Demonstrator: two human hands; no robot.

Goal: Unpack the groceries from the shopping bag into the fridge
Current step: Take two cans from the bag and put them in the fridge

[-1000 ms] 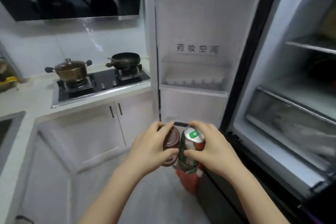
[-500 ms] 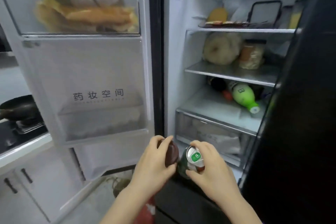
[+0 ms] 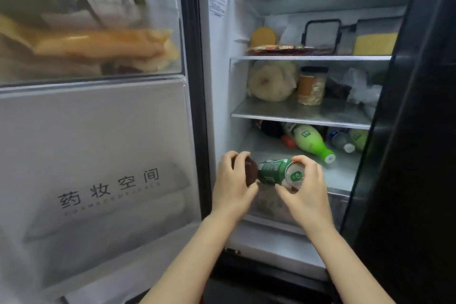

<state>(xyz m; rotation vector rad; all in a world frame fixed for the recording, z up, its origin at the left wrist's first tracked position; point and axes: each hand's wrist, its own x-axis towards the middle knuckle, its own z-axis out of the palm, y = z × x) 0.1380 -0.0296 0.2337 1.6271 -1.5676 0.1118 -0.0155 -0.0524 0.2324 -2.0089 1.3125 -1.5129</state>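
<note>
The fridge stands open in front of me. My right hand (image 3: pixel 304 192) grips a green drink can (image 3: pixel 276 171) by its top end; the can lies tilted on its side at the front edge of the lower glass shelf (image 3: pixel 343 175). My left hand (image 3: pixel 233 182) is closed around a dark brown round container (image 3: pixel 251 171), which touches the can's base. Both items hover at the shelf's front left. The shopping bag is out of view.
A green bottle (image 3: pixel 312 142) and other bottles lie further back on the same shelf. The shelf above holds a jar (image 3: pixel 311 86) and a pale bagged item (image 3: pixel 271 84). The open left door (image 3: pixel 98 155) holds packets; a dark door edge (image 3: pixel 407 131) stands right.
The view swung from the stove and door to the fridge interior. Both hands rose with the can and the brown container to the lower shelf, and the can tipped from upright onto its side.
</note>
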